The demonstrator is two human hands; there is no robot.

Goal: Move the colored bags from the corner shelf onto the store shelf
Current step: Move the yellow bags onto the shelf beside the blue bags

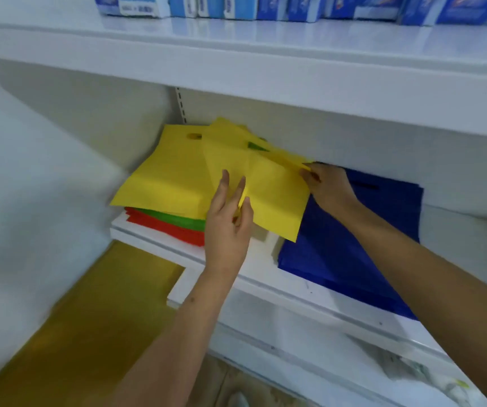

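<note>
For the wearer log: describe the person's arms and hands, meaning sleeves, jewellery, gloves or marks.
Both forearms are bare up to the frame edge: no sleeves or cuffs show. The left hand and right hand wear no gloves, and no rings, watch or bracelets are visible. The right hand's fingers seem to have dark-coloured nails, though blur makes that uncertain. A small dark spot marks the left forearm.

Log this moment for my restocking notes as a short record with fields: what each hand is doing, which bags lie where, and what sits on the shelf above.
left hand: pinches the near edge of the lifted yellow bag
right hand: pinches that bag's right edge
corner stack: another yellow bag on top, green bags under it, red bags lowest
store shelf: blue bags lying flat, to the right of the stack
shelf above: blue and white boxes in a row
task state: yellow bag not yet set down
</note>
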